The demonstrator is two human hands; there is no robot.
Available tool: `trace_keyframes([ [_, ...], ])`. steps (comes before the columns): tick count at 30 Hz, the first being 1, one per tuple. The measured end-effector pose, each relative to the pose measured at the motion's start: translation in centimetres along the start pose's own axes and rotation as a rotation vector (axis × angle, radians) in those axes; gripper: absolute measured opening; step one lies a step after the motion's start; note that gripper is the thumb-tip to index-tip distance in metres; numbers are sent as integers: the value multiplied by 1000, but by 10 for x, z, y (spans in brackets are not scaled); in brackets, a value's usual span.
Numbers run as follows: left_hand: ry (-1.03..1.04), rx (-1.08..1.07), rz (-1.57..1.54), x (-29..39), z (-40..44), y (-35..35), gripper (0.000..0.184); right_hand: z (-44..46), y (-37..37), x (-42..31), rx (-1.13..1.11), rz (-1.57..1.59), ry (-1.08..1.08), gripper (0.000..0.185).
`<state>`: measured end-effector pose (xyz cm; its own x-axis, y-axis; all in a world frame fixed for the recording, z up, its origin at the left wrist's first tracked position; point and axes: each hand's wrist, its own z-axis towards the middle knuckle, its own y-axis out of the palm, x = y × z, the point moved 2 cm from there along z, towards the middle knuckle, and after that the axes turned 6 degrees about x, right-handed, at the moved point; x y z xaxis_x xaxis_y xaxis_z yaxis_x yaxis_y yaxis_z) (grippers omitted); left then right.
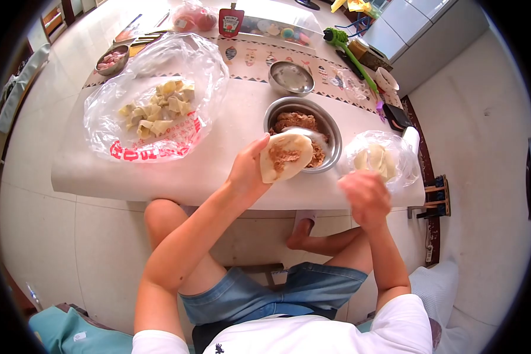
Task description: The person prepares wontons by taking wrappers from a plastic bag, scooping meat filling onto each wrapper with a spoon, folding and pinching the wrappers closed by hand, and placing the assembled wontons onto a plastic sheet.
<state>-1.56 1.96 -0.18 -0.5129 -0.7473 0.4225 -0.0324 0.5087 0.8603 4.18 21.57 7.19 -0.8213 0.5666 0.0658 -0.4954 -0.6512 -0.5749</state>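
White T-shirt (312,333) nearest, then denim shorts (330,289): the wearer sits with knees at the edge of a pale-covered table (239,115), everything in use set within arm's reach. Left hand (249,170) holds a dough wrapper (288,154) before the near left side of a steel mixing bowl (335,138); its thumb lies along the edge, and the remaining fingers are largely hidden, apparently spread beneath as a support. Wrapper is tilted up toward the face, with a smear of meat filling (298,121) on its middle; that angle probably keeps the smear in sight and the rim bare. Held so close to the bowl, it likely needs only a short carry from the filling. Right hand (367,199) hangs just in front of a small plastic bag (408,171), blurred, fingers seemingly curled in; whether they grip anything, I cannot tell. Inside that bag, more pale wrappers (376,159), perhaps left in plastic against drying and placed on the right for that hand. Far left, a large plastic bag (186,56) lies spread under folded dumplings (162,106), loosely heaped, seemingly to spare the tabletop. Smaller steel bowl (291,78) stands just beyond the mixing bowl, out of the hands' way; bowl of pink meat (113,60) sits farther off, left.
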Motion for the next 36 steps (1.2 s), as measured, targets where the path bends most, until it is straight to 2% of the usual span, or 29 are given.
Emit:
trace_keyframes([
  [1, -8, -6, -25, 1, 0, 0, 41, -4, 5, -5, -101, -108, -166, 21],
  [4, -31, 59, -31, 6, 2, -2, 41, -22, 12, 0, -205, -60, -229, 23],
  [7, -61, -45, 20, 9, 4, -7, 40, -29, 2, 5, -235, -90, -282, 23],
  [11, -15, 52, 24, 11, 6, -8, 39, -32, -15, 24, -126, -315, -107, 34],
  [14, 50, 19, -38, 10, 11, -13, 39, -27, 5, 26, -230, -257, 22, 32],
  [15, 67, 14, -67, 9, 11, -12, 38, -33, 15, 26, -372, -269, 52, 34],
  [18, 74, -50, -166, 10, 5, -8, 40, -37, 30, 15, -542, -252, 96, 44],
  [19, 70, -79, -205, 10, 2, -6, 40, -37, 29, 12, -554, -233, 139, 54],
  [22, 78, -177, -239, 4, -2, 2, 40, -11, 21, -3, -372, -210, 201, 48],
  [25, 31, -197, -213, -3, -4, 6, 42, 4, 34, -11, -200, -132, 152, 41],
  [28, -32, -326, -245, -6, -5, 0, 43, 11, 56, -11, -192, -115, 12, 33],
  [32, 27, -292, -153, -7, -5, 5, 44, 16, 62, -5, -168, -51, -12, 23],
  [34, 28, -228, -169, -5, -7, 10, 44, 24, 59, -2, -106, -49, 185, 20],
  [36, 5, -301, -199, -7, -4, 7, 41, 28, 59, 2, -76, -50, 345, 18],
])
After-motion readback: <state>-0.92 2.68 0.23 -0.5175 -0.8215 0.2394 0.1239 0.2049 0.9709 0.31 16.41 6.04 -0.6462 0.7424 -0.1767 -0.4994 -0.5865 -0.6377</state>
